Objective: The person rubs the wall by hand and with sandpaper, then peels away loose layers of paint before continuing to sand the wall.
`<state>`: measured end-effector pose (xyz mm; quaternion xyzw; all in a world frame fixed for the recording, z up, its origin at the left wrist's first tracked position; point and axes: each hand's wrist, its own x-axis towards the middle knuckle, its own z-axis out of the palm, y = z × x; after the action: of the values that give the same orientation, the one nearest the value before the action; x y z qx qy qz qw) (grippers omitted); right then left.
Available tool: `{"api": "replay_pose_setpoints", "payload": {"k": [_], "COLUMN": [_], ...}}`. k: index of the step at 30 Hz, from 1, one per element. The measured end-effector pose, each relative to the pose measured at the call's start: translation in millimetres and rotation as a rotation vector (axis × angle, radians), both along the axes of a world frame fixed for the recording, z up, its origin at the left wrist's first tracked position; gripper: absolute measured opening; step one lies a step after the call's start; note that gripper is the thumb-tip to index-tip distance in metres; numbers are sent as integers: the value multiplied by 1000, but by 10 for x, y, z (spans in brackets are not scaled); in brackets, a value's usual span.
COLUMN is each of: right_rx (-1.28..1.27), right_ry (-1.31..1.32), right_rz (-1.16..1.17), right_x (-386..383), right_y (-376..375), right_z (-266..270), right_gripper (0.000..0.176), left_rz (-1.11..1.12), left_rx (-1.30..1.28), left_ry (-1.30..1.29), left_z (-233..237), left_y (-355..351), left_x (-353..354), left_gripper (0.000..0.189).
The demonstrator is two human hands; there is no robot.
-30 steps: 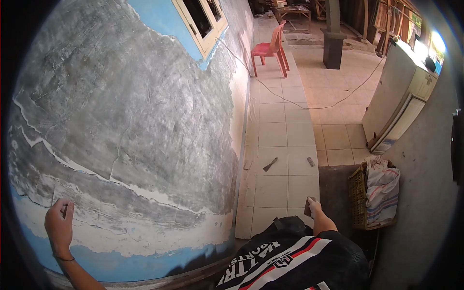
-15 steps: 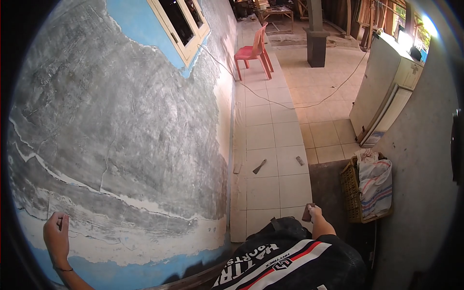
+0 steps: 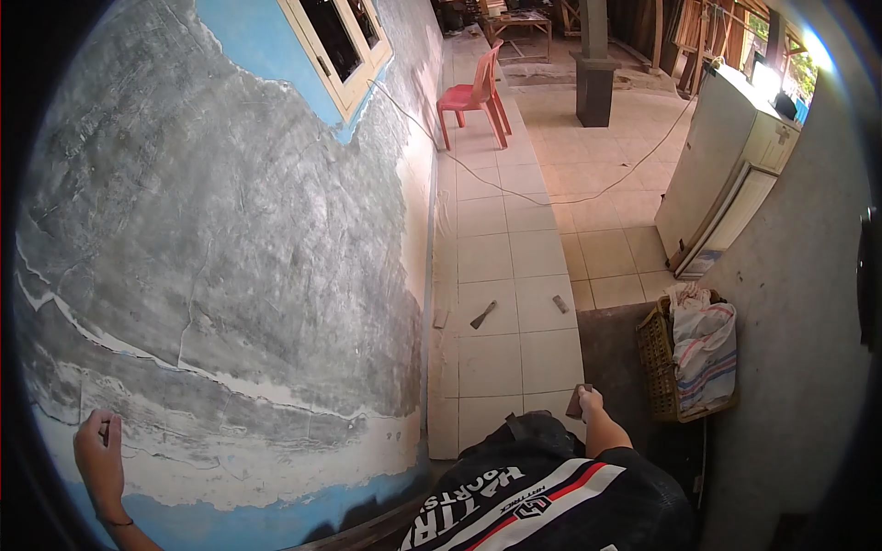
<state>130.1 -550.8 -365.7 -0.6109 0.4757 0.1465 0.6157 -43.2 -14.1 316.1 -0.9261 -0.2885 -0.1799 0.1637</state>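
Observation:
At the lower left, my left hand (image 3: 99,459) is raised close to the patchy wall (image 3: 266,239), its fingers curled together. I cannot tell what, if anything, they pinch. My right hand (image 3: 593,401) is closed around a brown, flat rectangular piece of sandpaper (image 3: 576,402), held out beside my body over the edge of the tiled ledge (image 3: 487,360). On those tiles lie a scraper (image 3: 483,314) and, to its right, a small greyish block (image 3: 559,303). Bare grey plaster with long cracks covers most of the wall, with white filler and blue paint along its lower part.
A red plastic chair (image 3: 472,99) stands farther along the ledge, beneath a cream window frame (image 3: 345,78). A cable (image 3: 514,193) runs from the wall across the floor. To the right are a yellow basket (image 3: 658,367) with cloth sacks and a white refrigerator (image 3: 712,174).
The view has shifted slightly, so the wall and ledge sit a little farther left. Both hands keep nearly the same pose, the right still gripping the sandpaper.

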Motion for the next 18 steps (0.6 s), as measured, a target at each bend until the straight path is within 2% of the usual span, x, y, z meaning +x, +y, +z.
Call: {"api": "replay_pose_setpoints", "payload": {"k": [2,6,10,11,14,15,17,18], "right_rx": [-61,13,-55,-86,-202,-267,-395,-388], "right_ry": [15,46,106,111,95,93,89,70], "right_rz": [38,74,102,113,181,185,191,214], "right_x": [10,26,85,95,104,94,79,80], "right_y": [-16,-15,139,152,98,108,204,195], "right_z": [-236,-378,115,168,-173,-127,294,271], "right_gripper": [30,30,33,35,43,43,42,41], "left_rz": [-43,-34,29,21,6,3,9,12], "left_rx": [14,8,-12,-9,6,13,19,22], "left_ry": [-12,0,28,24,15,14,18,19], "left_z": [-15,-14,14,8,-5,-6,-8,-9], "left_y": [96,81,30,26,44,50,18,9], "left_x": [-35,-28,-7,-6,-17,-22,-12,-7], "left_gripper": [16,16,16,16,16,17,16,16]}}
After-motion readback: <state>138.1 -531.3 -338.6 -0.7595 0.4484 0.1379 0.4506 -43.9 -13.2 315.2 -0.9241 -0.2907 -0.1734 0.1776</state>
